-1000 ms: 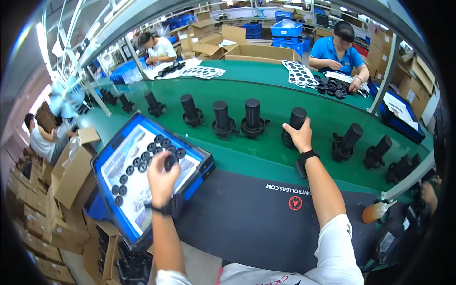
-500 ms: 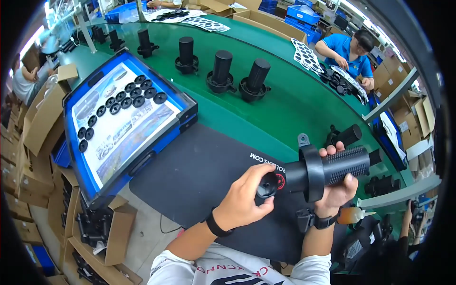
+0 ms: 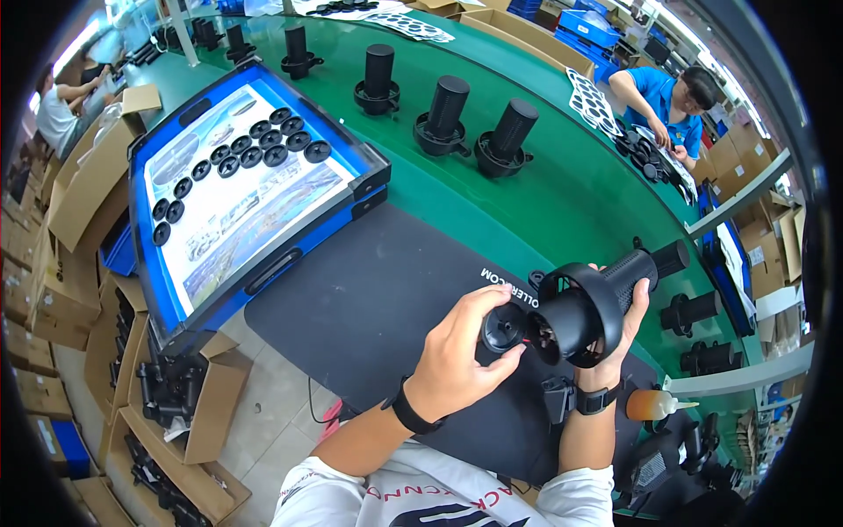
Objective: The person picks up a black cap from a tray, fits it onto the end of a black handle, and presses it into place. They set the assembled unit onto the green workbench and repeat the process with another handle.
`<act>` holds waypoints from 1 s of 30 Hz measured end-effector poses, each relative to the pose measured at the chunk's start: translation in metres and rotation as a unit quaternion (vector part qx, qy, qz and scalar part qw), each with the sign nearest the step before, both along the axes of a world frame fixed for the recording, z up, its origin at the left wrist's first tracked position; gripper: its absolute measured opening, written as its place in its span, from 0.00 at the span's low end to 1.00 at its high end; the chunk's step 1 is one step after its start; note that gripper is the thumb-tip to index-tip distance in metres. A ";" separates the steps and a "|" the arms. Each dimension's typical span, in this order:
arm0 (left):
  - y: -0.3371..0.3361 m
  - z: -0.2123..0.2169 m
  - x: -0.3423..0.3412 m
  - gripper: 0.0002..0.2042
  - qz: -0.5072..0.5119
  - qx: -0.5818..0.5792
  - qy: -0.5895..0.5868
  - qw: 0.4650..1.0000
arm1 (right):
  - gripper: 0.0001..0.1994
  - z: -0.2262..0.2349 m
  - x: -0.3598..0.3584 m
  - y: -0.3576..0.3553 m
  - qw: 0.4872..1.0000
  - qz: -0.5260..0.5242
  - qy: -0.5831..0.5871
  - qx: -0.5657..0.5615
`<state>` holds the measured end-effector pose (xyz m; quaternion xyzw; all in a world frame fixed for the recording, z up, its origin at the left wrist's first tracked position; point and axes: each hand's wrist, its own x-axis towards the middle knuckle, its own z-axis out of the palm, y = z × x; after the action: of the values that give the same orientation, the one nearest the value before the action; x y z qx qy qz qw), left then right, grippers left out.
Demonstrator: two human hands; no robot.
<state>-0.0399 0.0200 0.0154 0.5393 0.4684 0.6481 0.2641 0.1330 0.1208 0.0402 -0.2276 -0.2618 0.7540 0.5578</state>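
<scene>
My left hand point(image 3: 461, 356) pinches a round black cap point(image 3: 505, 328) between thumb and fingers, its ribbed disc face showing. Close by, my right hand point(image 3: 622, 342) grips a black plastic cylinder part point(image 3: 634, 270) that has a textured barrel and a wide ring around its neck. The part's open end, with some inner detail visible, tilts toward me and the cap. Cap and opening are very near each other; I cannot tell whether they touch. Most fingers of the right hand are hidden behind the part.
A blue tray point(image 3: 263, 277) holding several black caps stands on the left beside a dark mat point(image 3: 351, 299). Several black cylinder parts point(image 3: 507, 139) stand along the green bench. A squeeze bottle point(image 3: 650, 405) is near my right wrist. A co-worker in blue point(image 3: 672, 110) sits across.
The cylinder part has turned, its open end now facing more toward me and lower. The cap has tipped to show more of its face. My view has shifted slightly.
</scene>
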 end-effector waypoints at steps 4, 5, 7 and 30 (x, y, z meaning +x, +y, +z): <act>0.000 0.007 0.003 0.27 -0.024 -0.011 0.003 1.000 | 0.33 -0.002 -0.009 -0.004 0.998 -0.039 -0.052 -0.027; 0.001 0.003 0.004 0.27 -0.055 -0.004 -0.064 0.996 | 0.33 -0.002 -0.011 -0.003 0.996 -0.048 -0.060 -0.041; 0.001 -0.002 0.006 0.27 -0.113 0.011 -0.194 0.974 | 0.33 -0.002 -0.016 -0.002 0.995 -0.055 -0.066 -0.055; 0.008 -0.024 0.017 0.29 -0.068 0.082 -0.068 0.992 | 0.22 0.012 -0.011 -0.003 0.989 -0.116 -0.086 -0.014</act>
<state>-0.0229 0.0280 -0.0086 0.5446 0.3572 0.6997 0.2937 0.1216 0.1180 0.0525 -0.3284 -0.2705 0.6652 0.6136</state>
